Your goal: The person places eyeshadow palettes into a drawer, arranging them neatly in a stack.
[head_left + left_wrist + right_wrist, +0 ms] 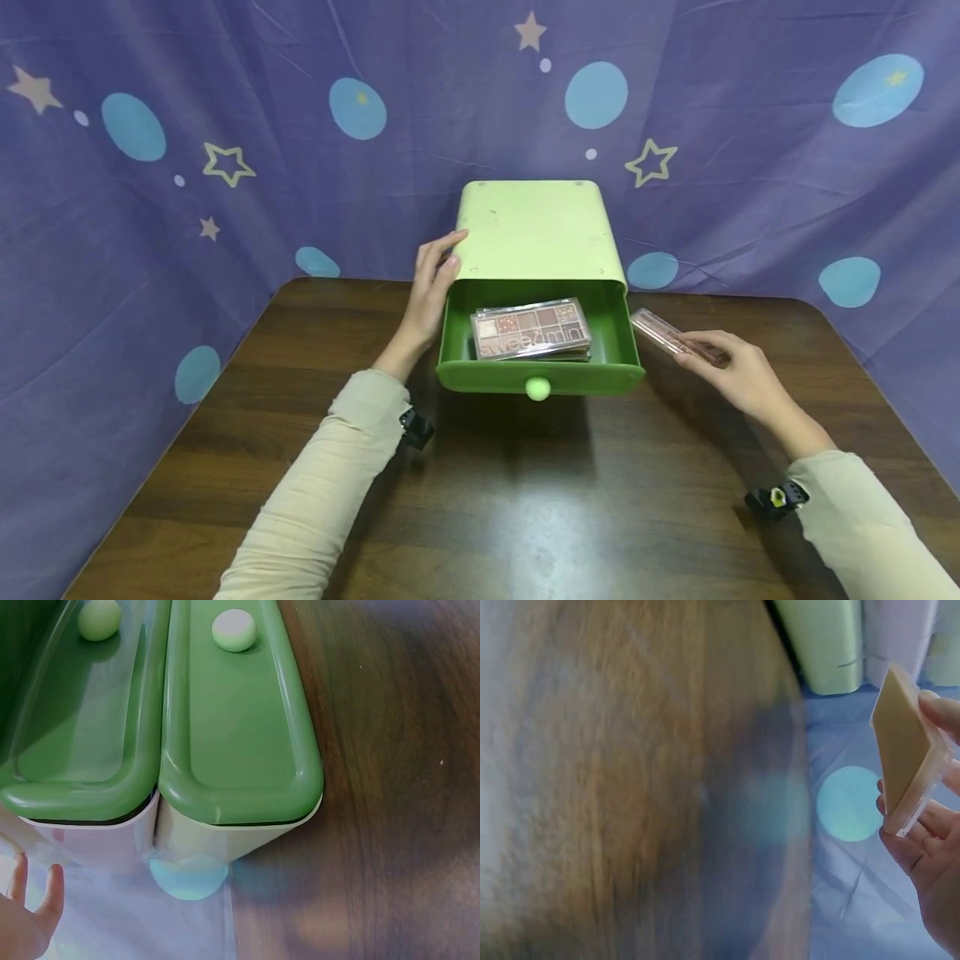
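A light green drawer cabinet (536, 229) stands at the back of the table with its top green drawer (480, 377) pulled out. Inside the drawer lies a clear-lidded eyeshadow palette (528, 331), on top of at least one other flat case. My left hand (427, 300) rests against the cabinet's left side, thumb near the upper front edge. To the right of the drawer, my right hand (738, 375) grips another eyeshadow palette (658, 332) between thumb and fingers, above the table. The right wrist view shows that palette's plain tan underside (904, 754).
The left wrist view shows a lower green drawer (240, 727), pushed in, with a round knob (234, 631). Brown wooden table (495, 517) surrounds the cabinet. A purple curtain (450, 50) with stars and blue dots hangs close behind.
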Demonstrator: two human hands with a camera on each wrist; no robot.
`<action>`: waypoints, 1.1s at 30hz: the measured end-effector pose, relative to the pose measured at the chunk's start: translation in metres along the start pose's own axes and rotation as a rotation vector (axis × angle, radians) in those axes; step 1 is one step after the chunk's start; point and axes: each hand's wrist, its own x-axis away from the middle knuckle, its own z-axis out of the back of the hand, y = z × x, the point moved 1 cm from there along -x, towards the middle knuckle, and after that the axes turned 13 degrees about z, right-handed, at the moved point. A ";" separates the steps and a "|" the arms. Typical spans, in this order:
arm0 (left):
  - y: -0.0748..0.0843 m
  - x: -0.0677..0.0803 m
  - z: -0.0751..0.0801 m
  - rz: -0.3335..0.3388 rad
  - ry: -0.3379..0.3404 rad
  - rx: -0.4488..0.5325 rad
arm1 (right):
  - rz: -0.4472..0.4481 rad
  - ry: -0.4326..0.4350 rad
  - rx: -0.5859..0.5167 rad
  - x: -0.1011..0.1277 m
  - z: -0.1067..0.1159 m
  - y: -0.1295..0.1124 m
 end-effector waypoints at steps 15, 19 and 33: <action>-0.002 -0.002 0.001 -0.005 0.014 0.021 | 0.096 0.262 -0.103 0.007 0.027 -0.042; -0.002 -0.003 0.000 -0.003 0.019 0.022 | 0.127 0.312 -0.136 0.009 0.033 -0.051; -0.003 -0.002 0.000 -0.005 0.017 0.024 | 0.321 0.426 -0.143 0.009 0.047 -0.107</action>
